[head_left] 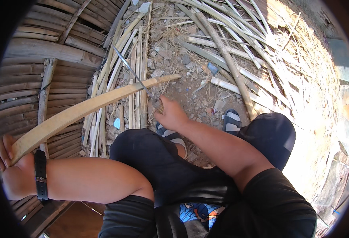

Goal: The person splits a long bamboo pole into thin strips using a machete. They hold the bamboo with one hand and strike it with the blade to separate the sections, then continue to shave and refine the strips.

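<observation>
My left hand (pixel 11 166), with a black strap on its wrist, grips the near end of a long pale bamboo strip (pixel 91 105) that runs up and right to a pointed tip near the picture's middle. My right hand (pixel 171 115) is closed on the handle of a long thin knife (pixel 132 71). Its blade slants up and left and crosses over the strip near the tip. Both hands are above my knees in dark trousers (pixel 158 158).
Split bamboo strips (pixel 136 47) and longer poles (pixel 226 55) lie scattered on stony dirt ahead. A woven bamboo wall or panel (pixel 35 59) curves along the left. My sandalled feet (pixel 232 121) rest on the ground. Bright sunlit straw lies at the right.
</observation>
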`<state>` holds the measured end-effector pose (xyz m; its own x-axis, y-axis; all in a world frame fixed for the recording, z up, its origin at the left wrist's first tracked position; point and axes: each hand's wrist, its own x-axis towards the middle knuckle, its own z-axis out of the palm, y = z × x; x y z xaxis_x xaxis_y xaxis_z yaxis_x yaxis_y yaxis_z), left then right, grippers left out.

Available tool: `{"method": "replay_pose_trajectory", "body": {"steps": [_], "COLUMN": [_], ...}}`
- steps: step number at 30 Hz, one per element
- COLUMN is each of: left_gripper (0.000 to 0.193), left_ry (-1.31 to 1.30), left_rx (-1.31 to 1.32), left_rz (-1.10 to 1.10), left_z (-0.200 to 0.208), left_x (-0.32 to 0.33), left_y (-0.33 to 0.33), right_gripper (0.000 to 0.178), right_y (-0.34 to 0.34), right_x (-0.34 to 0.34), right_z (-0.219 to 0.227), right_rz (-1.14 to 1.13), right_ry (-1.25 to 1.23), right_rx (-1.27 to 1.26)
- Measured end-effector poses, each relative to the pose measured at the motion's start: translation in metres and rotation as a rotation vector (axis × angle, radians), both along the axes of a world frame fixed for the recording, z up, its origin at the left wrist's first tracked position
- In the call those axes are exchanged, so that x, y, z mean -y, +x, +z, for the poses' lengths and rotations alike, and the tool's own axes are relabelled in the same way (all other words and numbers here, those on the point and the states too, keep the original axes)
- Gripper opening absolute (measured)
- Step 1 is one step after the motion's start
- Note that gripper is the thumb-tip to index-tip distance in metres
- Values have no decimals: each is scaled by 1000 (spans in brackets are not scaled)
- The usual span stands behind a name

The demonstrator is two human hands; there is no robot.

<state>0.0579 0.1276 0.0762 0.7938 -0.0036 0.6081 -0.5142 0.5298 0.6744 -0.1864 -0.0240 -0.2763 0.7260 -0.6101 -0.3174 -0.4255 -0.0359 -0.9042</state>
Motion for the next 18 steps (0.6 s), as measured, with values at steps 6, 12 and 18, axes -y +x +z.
{"method": "replay_pose_trajectory", "body": {"steps": [6,12,18], "left_gripper": [23,25,22], "left_ry": [20,-5,-38], "left_rx": [53,-34,205], "left_rz": [-473,-15,-526], "left_z": [2,11,38], "left_x": [-36,49,10], "left_y": [53,-56,-92], "right_gripper": [53,51,18], "right_y": [-30,-16,-74], "right_x": [54,84,142], "right_z": [-53,52,160], "right_rz": [-115,-447,-523], "right_ry": [199,405,205], "right_rx": [-253,172,348]}}
